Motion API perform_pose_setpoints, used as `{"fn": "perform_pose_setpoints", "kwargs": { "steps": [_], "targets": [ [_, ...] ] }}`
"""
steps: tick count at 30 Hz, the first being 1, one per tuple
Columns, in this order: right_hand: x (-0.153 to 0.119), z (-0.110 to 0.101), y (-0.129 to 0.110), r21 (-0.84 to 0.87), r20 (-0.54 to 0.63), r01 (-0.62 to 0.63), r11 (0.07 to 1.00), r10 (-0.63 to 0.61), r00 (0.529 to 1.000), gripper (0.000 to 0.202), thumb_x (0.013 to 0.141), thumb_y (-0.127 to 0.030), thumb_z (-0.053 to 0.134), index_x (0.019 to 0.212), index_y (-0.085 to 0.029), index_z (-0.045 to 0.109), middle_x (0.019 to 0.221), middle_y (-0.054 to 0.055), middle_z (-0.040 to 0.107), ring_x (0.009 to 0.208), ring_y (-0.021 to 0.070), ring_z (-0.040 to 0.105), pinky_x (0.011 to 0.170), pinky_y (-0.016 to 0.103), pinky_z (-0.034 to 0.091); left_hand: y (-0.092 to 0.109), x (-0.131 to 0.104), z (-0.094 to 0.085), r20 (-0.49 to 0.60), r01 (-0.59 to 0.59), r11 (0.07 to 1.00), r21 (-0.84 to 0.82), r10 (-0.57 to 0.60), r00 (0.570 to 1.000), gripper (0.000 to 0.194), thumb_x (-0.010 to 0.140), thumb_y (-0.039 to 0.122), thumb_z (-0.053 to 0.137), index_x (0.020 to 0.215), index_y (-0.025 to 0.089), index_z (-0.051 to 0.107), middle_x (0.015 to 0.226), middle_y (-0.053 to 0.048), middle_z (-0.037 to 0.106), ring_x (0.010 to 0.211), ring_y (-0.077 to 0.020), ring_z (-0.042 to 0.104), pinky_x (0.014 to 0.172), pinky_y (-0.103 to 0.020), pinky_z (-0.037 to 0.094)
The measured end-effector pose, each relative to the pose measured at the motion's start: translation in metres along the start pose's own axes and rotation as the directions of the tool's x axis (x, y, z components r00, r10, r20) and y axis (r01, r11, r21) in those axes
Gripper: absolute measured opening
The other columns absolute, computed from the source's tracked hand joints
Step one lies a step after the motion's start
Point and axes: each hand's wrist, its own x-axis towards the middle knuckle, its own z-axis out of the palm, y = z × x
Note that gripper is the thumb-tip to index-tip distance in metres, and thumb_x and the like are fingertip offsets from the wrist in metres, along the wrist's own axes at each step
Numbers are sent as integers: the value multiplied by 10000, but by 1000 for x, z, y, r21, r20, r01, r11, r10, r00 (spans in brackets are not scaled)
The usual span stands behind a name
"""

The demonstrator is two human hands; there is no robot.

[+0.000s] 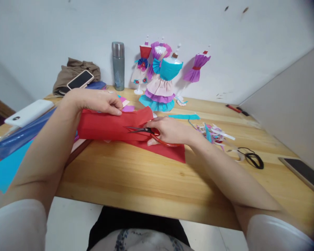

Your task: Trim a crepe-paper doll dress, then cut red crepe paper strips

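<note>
A sheet of red crepe paper [104, 126] lies across the middle of the wooden table, partly folded, with a flap reaching right beneath my right hand. My left hand [102, 101] pinches its upper edge, fingers pressed together. In my right hand [170, 130] are scissors [162, 140] with red handles, their dark blades slightly apart and pointing left across the red paper. Whether the blades are cutting into it I cannot tell. Behind the hands stands a small dress form [170, 71] in a turquoise, pink and purple paper dress.
Other dressed forms and a grey flask [118, 66] stand along the wall. Paper scraps [214, 134], a black hair tie [254, 160] and a tablet-like device [303, 172] lie right. On the left are a phone [80, 79], brown cloth [77, 68], a white box [28, 112] and turquoise paper [9, 170].
</note>
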Motion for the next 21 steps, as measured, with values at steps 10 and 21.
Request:
{"fn": "perform_pose_setpoints", "kwargs": {
  "steps": [10,21],
  "targets": [
    [-37,-14,-40,-360,82,-206,910,251,965,473,985,-528,688,1260,-150,755,1183,210,767,1140,392,708,902,434,489,-10,-1,5,62,25,999,-46,-23,998,330,927,409,586,687,182,597,679,-22,601,615,-148,514,582,-226,381],
    [-84,-55,-20,-246,113,-373,895,408,906,345,978,-502,696,1148,-214,778,1038,126,805,939,315,737,685,345,398,2,-3,7,73,-91,994,-53,95,993,417,966,450,567,640,192,601,629,-11,572,578,-141,476,562,-230,391]
  ]
}}
